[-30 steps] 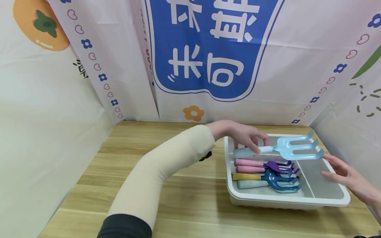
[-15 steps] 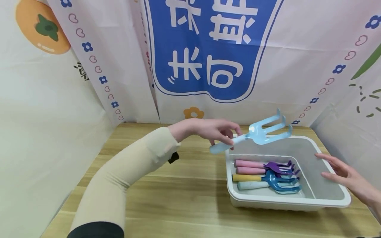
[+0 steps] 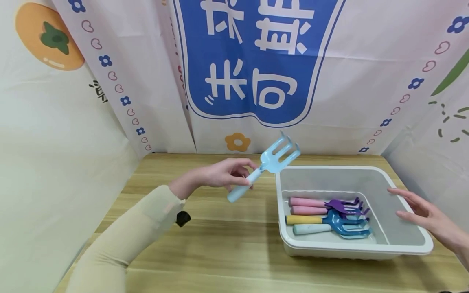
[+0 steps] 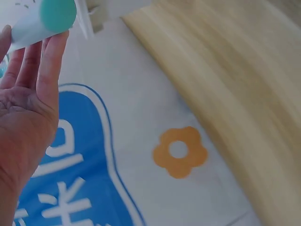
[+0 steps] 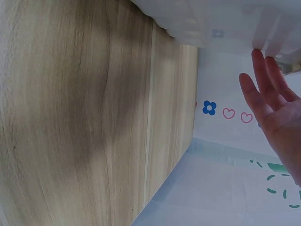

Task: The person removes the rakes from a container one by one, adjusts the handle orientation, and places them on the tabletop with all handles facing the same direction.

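My left hand [image 3: 230,173] holds a light blue hand fork [image 3: 276,158] by its pale handle, above the table to the left of the bin. The tines point up and to the right. In the left wrist view the handle's turquoise end [image 4: 58,14] shows between thumb and fingers. My right hand [image 3: 421,207] holds the right rim of a white plastic bin [image 3: 357,246], with thumb and index finger over the edge. In the right wrist view its other fingers [image 5: 264,82] lie against the outer wall. Inside the bin, pink-handled purple forks [image 3: 305,202] lie beside a yellow-handled blue fork [image 3: 303,219] and a pale-green-handled one [image 3: 311,229].
The wooden table [image 3: 216,244] reaches back to a white printed cloth [image 3: 340,122] and is flanked by cloth on both sides. A low ridge [image 3: 381,228] crosses the bin's floor.
My left hand has carried the light blue fork from over the bin leftward and out past its left rim, the tines swinging upward. The right hand has stayed at the rim.
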Action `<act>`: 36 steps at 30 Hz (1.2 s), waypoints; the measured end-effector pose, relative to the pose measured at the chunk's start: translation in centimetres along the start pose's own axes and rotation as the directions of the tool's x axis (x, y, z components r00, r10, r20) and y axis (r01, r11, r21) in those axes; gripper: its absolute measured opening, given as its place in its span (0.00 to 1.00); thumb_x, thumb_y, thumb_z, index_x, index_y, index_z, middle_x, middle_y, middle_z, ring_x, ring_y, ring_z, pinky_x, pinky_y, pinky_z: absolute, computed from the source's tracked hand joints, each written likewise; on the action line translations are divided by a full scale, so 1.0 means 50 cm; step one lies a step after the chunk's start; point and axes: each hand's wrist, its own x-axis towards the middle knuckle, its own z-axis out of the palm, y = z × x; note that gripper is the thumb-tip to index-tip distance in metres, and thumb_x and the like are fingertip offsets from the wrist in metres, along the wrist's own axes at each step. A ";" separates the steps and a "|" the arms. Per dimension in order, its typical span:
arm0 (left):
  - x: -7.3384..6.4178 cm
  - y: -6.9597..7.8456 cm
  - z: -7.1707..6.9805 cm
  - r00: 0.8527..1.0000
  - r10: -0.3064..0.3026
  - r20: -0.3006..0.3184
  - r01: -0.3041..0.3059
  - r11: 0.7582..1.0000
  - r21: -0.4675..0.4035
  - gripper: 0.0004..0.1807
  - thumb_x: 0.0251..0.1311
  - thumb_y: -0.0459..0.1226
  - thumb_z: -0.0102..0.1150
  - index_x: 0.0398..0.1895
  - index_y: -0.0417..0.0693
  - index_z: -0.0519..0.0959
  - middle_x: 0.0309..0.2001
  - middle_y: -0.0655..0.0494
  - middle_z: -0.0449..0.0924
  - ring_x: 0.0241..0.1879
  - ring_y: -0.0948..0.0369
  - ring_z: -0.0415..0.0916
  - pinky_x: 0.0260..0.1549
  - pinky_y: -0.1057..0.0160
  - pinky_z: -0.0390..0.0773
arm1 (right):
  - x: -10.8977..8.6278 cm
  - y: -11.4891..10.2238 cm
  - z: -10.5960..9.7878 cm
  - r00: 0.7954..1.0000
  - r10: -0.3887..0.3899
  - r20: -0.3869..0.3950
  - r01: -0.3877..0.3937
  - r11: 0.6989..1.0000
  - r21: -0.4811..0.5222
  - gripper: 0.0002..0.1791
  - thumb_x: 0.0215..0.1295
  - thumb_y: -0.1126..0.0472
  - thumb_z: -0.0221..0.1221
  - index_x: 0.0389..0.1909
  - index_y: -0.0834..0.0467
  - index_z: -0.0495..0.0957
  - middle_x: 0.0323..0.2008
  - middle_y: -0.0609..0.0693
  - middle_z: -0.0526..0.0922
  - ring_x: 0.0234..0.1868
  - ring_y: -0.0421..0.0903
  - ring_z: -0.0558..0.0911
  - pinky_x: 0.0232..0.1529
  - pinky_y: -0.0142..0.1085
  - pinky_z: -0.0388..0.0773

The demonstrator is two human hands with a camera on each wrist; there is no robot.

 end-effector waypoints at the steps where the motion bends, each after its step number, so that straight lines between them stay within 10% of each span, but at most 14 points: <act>1: -0.008 -0.010 0.001 1.000 0.008 -0.021 -0.008 1.000 -0.008 0.18 0.69 0.30 0.53 0.60 0.41 0.67 0.42 0.47 0.84 0.39 0.54 0.79 0.40 0.58 0.78 | 0.000 0.000 0.000 1.000 0.003 -0.001 -0.003 1.000 -0.006 0.34 0.70 0.76 0.48 0.75 0.55 0.55 0.66 0.27 0.57 0.63 0.18 0.52 0.56 0.14 0.52; 14: -0.109 -0.122 0.019 0.961 -0.125 -0.246 0.075 0.977 -0.202 0.26 0.68 0.32 0.55 0.67 0.40 0.62 0.45 0.43 0.82 0.43 0.50 0.79 0.33 0.50 0.83 | 0.000 0.002 0.002 1.000 0.013 -0.002 -0.013 1.000 -0.008 0.33 0.71 0.75 0.48 0.74 0.55 0.55 0.65 0.26 0.57 0.63 0.17 0.51 0.57 0.13 0.47; 36: -0.244 -0.298 0.025 0.747 -0.365 -0.556 0.246 0.928 -0.279 0.28 0.67 0.32 0.56 0.67 0.37 0.60 0.49 0.30 0.76 0.38 0.53 0.79 0.25 0.51 0.82 | 0.000 0.003 0.000 1.000 0.017 -0.007 -0.017 1.000 -0.019 0.33 0.71 0.74 0.48 0.74 0.55 0.56 0.64 0.26 0.59 0.61 0.17 0.55 0.52 0.16 0.57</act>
